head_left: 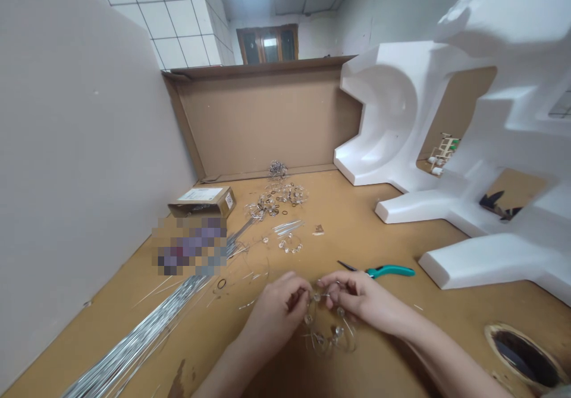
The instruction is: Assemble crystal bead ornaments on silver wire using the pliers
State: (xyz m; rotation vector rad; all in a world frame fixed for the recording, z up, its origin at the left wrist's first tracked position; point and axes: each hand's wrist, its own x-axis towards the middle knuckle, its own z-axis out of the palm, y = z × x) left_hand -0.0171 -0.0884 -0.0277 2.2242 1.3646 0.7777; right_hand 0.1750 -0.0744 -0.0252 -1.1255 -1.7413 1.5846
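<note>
Between my hands hangs a beaded wire [338,331], a thin loop carrying several clear round beads. My left hand [283,303] is closed, pinching it at the upper left near one bead. With thumb and fingers together, my right hand [357,298] grips the wire from the other side; a short bit of wire shows between the two hands. The fingertips partly hide the exact grip. Just beyond my right hand lie pliers [390,271] with teal handles and dark jaws pointing left.
A long bundle of straight metal wires [165,326] lies at the left, near a small cardboard box [203,200] and a blurred-out item. Piles of beaded wire pieces [267,204] are at the back. White foam blocks [473,261] stand on the right, near a dark hole [521,350] in the surface.
</note>
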